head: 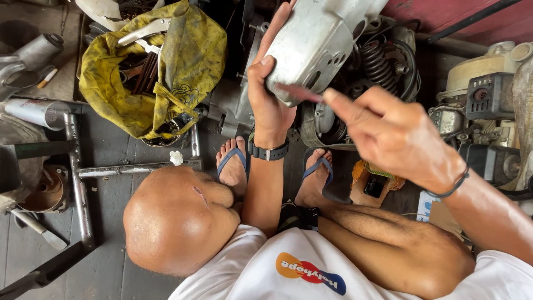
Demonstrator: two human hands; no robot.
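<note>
Clasped in the left hand, thumb on its near face and fingers curled round its left edge, is a grey metal engine cover. Its long axis is tilted from lower left to upper right, with the blunt lower corner pointed toward the person. A thin reddish tool, blurred, is pinched in the right hand and laid against that corner. Behind, an engine is seen; a yellow rag bag lies left.

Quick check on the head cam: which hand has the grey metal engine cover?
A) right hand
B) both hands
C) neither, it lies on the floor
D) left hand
D: the left hand, with the wristwatch, has its grip around the edge of the grey metal engine cover, held up off the floor; the right hand is beside it, apart from it.
</note>
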